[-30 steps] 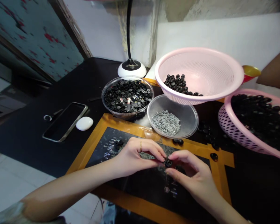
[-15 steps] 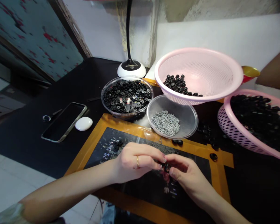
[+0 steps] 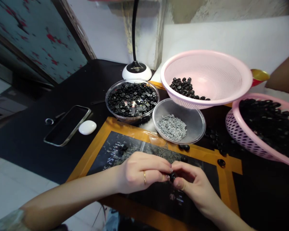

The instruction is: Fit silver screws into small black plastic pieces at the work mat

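Between both hands' fingertips (image 3: 170,170) sits the black piece (image 3: 172,177).

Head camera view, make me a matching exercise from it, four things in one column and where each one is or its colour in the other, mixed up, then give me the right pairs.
Column one
1. Small black part
2. Heap of silver screws
3. Phone
4. Lamp base

Column two
A. Lying beside a white oval object
B. White, with a black top
C. Between the fingers of the left hand and the right hand
D. In a clear plastic bowl

Right pairs: 1-C, 2-D, 3-A, 4-B
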The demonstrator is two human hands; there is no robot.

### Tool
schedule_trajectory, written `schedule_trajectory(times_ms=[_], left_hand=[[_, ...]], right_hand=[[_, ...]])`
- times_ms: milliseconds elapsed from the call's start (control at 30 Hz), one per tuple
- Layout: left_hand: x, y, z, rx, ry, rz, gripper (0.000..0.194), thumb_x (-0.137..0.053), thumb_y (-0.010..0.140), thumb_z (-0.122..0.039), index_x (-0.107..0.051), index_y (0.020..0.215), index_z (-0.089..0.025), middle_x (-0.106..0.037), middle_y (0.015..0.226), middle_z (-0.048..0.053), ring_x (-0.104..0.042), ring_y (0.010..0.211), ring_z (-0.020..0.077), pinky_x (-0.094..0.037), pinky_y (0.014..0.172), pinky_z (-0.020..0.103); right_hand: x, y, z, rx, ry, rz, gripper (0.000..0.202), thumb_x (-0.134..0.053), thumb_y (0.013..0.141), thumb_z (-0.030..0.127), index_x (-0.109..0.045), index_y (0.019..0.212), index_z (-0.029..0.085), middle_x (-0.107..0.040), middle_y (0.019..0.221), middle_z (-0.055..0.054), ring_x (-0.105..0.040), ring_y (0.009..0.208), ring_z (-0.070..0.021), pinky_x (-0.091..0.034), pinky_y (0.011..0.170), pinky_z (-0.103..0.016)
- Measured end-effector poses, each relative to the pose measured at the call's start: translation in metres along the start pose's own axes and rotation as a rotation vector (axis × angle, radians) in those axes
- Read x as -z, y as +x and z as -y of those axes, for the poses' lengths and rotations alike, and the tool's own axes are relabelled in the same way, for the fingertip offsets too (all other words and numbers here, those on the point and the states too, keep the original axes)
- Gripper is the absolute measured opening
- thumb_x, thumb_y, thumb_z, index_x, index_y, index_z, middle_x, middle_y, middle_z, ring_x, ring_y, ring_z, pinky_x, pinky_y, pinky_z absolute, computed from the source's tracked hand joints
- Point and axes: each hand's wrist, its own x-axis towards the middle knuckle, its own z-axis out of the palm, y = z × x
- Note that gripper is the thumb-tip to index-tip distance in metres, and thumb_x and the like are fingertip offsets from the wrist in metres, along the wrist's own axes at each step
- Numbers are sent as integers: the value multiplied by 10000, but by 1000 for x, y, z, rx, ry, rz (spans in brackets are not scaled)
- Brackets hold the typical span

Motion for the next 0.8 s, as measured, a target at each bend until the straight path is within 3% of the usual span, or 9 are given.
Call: schedule_trajectory(times_ms=[233,400,600,800], left_hand=[[-5,-7,0,137,-148,-7,182,-540,878,-152,-668,970,-62,-726,954,160,-699,904,193,-586,833,245],[1,2,-3,11,-29,8,130,-555,854,-102,-677,812,-90,-744,863,131,-706,875,201,-593,827,267],[7,6,-1,-34,-42,12,100,-587,830,-97,-677,787,-94,-745,839,124,-713,841,204,-605,787,262],[9,6,-2,-24,-46,64,133,-567,840,-80,-691,795,-69,-744,851,144,-712,853,218,-600,802,267]], right_hand=[[-2,-1,2,-1,25,13,262,-688,753,448,-672,819,195,-640,783,-24,-591,731,-168,-496,658,-247],[2,-2,1,0,38,39,216,-695,764,403,-692,882,222,-665,834,-16,-611,776,-164,-499,708,-247],[4,-2,1,58,-90,1,228,-717,738,407,-715,872,223,-681,836,-32,-628,762,-191,-517,712,-288],[3,-3,1,64,-114,51,228,-668,788,414,-719,936,249,-661,841,-22,-600,776,-177,-494,726,-273]])
